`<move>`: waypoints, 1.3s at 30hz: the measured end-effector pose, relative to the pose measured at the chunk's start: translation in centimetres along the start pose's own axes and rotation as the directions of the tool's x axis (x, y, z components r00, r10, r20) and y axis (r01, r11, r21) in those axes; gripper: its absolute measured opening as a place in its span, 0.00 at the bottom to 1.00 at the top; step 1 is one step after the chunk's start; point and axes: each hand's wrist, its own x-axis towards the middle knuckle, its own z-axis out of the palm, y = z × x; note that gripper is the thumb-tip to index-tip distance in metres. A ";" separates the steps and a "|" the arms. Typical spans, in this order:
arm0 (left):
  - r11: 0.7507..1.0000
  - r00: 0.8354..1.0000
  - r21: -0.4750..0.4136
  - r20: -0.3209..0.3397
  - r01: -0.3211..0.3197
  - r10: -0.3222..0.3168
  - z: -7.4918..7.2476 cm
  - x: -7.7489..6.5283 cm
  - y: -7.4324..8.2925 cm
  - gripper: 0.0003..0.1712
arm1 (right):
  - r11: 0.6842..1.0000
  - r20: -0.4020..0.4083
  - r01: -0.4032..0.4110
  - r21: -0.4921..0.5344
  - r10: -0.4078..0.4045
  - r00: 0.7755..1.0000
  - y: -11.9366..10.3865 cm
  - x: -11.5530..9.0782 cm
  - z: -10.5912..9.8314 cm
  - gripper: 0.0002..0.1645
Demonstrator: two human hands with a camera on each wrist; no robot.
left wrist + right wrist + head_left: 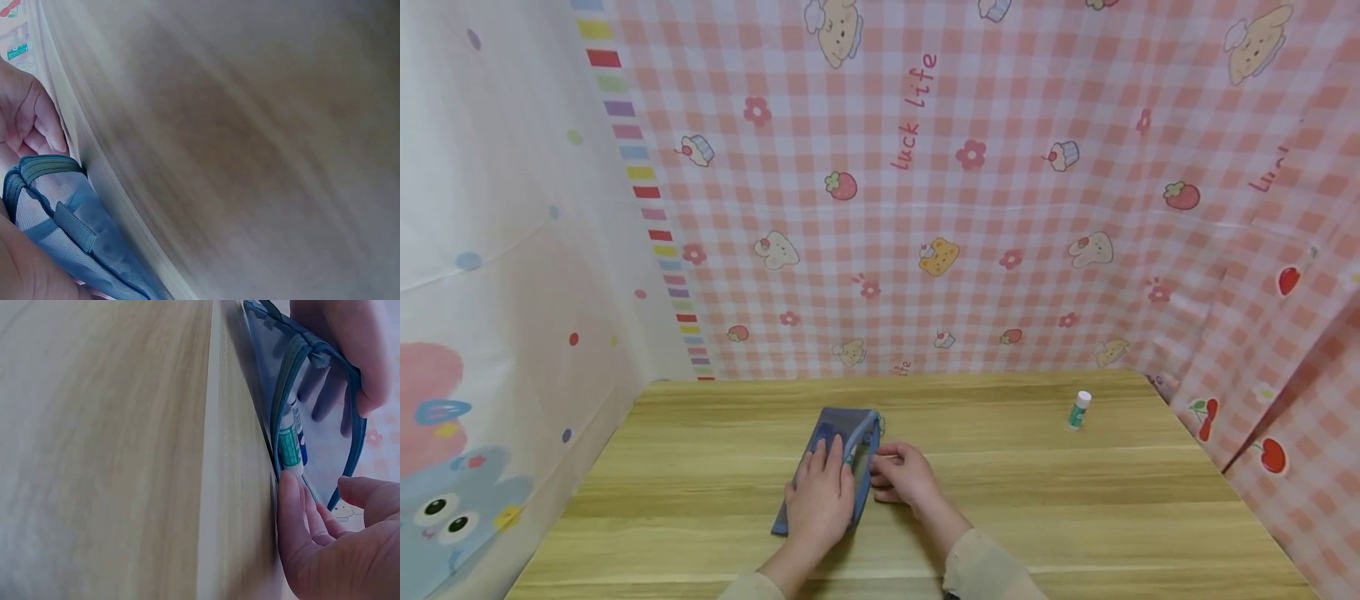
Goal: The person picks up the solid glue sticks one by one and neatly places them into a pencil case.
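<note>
A blue mesh zip pouch [838, 421] lies on the table, its mouth gaping toward the right hand. Inside, the right wrist view shows a white glue stick [289, 447] with a green label, beside a slim tube with dark blue on it. My left hand [822, 500] grips the pouch from above, fingers spread over its top panel and thumb near the zip edge. Through the mesh its fingers [324, 400] show. At the opening is my right hand [910, 479], fingertips right at the glue stick's near end and thumb beside the upper zip edge.
A second green-and-white glue stick [1079, 411] stands upright at the back right of the wooden table [985, 417]. Behind the table hangs a pink checked curtain [917, 208], and a white printed sheet [512, 292] hangs on the left.
</note>
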 end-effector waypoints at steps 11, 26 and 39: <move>1.000 1.000 0.005 0.001 -0.003 0.003 0.1 0.0 0.1 0.28 | 1.000 -0.010 0.017 0.022 -0.017 1.000 0.0 -0.7 -1.6 0.24; 1.000 1.000 -0.008 0.002 0.001 -0.001 0.2 -0.1 0.0 0.28 | 0.998 -0.063 0.016 0.054 -0.013 0.998 -0.2 -1.3 -5.3 0.24; 1.000 1.000 -0.016 -0.010 -0.004 0.004 0.2 -0.1 0.0 0.28 | 0.993 -0.158 0.043 0.108 -0.026 0.987 -1.0 -2.3 -9.6 0.23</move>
